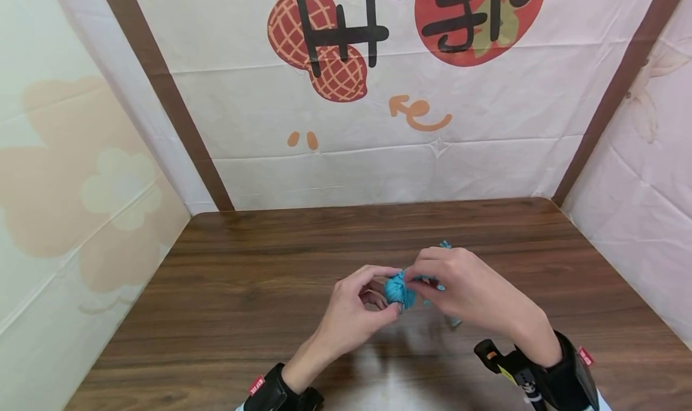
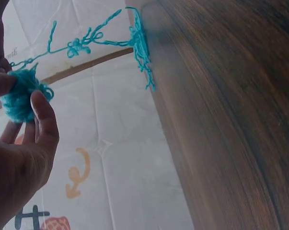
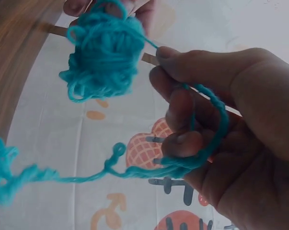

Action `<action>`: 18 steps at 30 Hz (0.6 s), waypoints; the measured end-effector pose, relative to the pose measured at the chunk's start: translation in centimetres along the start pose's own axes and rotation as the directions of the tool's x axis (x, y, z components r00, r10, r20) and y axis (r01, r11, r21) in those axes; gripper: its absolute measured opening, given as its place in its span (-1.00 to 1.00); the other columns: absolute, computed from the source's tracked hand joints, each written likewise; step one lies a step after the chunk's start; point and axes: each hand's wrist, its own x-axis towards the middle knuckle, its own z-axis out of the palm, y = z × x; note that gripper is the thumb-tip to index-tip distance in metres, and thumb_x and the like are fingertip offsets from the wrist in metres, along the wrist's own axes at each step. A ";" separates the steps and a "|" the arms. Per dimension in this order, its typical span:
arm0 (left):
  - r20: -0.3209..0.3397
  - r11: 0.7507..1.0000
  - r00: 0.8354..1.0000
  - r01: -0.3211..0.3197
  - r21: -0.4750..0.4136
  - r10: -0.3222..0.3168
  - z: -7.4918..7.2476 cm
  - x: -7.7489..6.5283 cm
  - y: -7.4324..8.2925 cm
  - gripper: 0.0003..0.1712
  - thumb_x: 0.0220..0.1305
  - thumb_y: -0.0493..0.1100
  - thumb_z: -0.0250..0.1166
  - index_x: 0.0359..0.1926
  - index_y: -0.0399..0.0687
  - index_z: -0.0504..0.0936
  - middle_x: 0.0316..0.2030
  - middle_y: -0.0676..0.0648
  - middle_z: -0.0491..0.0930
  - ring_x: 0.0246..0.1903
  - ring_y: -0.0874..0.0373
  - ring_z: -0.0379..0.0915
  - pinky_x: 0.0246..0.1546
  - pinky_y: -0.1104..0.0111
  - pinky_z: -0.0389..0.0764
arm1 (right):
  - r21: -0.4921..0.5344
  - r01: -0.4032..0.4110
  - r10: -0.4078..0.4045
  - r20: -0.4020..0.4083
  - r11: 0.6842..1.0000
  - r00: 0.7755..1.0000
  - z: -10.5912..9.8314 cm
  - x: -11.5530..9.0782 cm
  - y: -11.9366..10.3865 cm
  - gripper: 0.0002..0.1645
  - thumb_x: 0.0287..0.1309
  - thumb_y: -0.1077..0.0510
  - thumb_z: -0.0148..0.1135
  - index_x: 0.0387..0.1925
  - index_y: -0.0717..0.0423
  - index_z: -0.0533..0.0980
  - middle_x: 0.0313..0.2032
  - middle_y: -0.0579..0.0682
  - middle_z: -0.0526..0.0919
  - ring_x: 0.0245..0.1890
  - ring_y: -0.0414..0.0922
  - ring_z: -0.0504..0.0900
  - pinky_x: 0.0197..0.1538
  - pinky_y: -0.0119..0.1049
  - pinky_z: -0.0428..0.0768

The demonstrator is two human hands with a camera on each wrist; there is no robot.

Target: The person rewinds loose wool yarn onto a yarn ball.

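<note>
A small ball of turquoise yarn (image 3: 106, 57) is held above the table between the thumb and fingers of my left hand (image 1: 357, 306). Beside it, my right hand (image 1: 459, 282) pinches the strand that leaves the ball between thumb and forefinger. From there the yarn loops through the right hand's other fingers, as the right wrist view shows. A loose, knotted length of yarn (image 2: 79, 47) trails away from the hands, ending in a tangled clump (image 2: 140, 43) by the tabletop. In the head view the right hand hides most of this trailing yarn.
The brown wood-grain table (image 1: 243, 291) spreads under both hands. A white printed cloth (image 1: 378, 170) hangs behind its far edge, with further cloth at the left and right sides. Each wrist wears a black strap with a camera (image 1: 562, 369).
</note>
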 end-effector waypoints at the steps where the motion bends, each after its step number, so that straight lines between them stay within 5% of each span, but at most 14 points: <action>1: 0.009 1.000 1.000 -0.010 0.002 0.010 0.0 0.0 0.0 -0.45 0.12 -0.35 0.46 0.14 0.13 0.64 -0.11 0.00 0.69 -0.23 0.26 0.64 -0.24 0.38 0.76 | 0.000 0.008 -0.008 -0.012 1.000 1.000 0.1 0.1 0.2 -0.73 0.04 0.36 0.50 -0.27 -0.04 0.70 -0.34 -0.28 0.65 -0.40 -0.47 0.54 -0.33 -0.60 0.55; 10: 0.030 0.997 0.997 -0.072 -0.004 0.072 0.1 0.1 0.1 -0.45 0.09 -0.36 0.46 0.12 0.10 0.64 -0.10 0.01 0.71 -0.18 0.25 0.66 -0.22 0.35 0.77 | 0.124 0.047 -0.035 -0.095 0.991 0.995 0.5 0.6 2.8 -0.71 0.06 0.42 0.46 -0.27 -0.01 0.71 -0.35 -0.20 0.71 -0.43 -0.42 0.59 -0.39 -0.62 0.53; 18: 0.069 0.997 0.995 -0.072 -0.022 0.074 0.4 -0.3 0.1 -0.46 0.10 -0.37 0.46 0.12 0.04 0.62 -0.06 -0.03 0.70 -0.16 0.19 0.68 -0.17 0.34 0.78 | 0.175 -0.001 0.022 -0.120 0.985 0.993 0.6 0.3 4.7 -0.72 0.07 0.42 0.45 -0.25 0.01 0.72 -0.36 -0.17 0.75 -0.47 -0.42 0.56 -0.44 -0.59 0.46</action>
